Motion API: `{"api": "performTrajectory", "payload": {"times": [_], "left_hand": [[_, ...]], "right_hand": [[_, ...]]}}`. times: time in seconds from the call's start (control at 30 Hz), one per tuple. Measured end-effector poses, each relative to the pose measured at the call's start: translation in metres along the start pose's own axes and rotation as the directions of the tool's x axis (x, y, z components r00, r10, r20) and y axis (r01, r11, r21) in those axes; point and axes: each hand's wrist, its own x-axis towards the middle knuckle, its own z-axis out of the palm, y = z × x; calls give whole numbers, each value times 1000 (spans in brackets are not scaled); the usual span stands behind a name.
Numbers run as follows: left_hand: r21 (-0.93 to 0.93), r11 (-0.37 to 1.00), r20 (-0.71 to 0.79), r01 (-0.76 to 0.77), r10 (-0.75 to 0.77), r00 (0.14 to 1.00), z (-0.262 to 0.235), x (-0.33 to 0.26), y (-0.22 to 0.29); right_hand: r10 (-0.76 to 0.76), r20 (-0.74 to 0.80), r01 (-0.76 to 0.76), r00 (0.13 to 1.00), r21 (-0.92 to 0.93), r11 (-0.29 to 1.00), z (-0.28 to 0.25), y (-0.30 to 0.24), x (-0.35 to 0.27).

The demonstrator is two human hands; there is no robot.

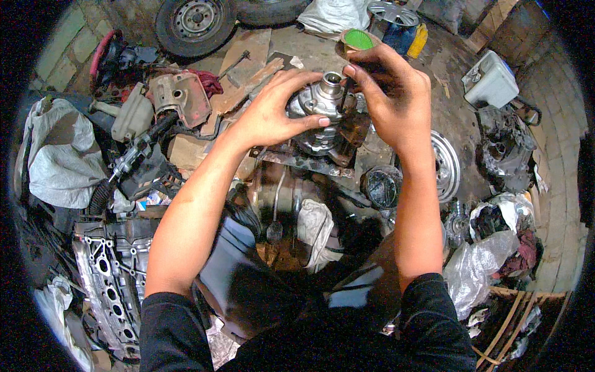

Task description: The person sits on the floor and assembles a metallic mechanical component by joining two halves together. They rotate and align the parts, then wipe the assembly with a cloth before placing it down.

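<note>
A round silvery metal housing (315, 100) with a hollow neck on top stands upright before me, above a flat dark metal plate (304, 163). My left hand (268, 106) is curved around the housing's left side, thumb along its front and fingers behind the neck. Close by the neck, my right hand (400, 93) is closed in a pinch, with a thin dark rod (345, 94) pointing down from its fingertips along the housing's right side. The rod's upper end is hidden by the hand, so its exact kind does not show.
To the left lie an engine cylinder head (111, 291), a steering rack (133, 152) and a whitish sack (62, 155). A tyred wheel (195, 20) stands at the back. A black round tin (381, 185), a silver wheel rim (445, 166) and a white box (490, 80) are right.
</note>
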Motion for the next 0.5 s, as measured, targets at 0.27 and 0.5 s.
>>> {"api": "performTrajectory", "payload": {"times": [0.27, 0.5], "left_hand": [[-18, 1000, -26, 6, -7, 1000, 0, -2, 2], [-93, 996, -14, 5, -7, 1000, 1, -3, -4]], "right_hand": [[-13, 310, 119, 951, -324, 938, -15, -3, -7], [-13, 325, 136, 946, -359, 923, -18, -5, -18]]}}
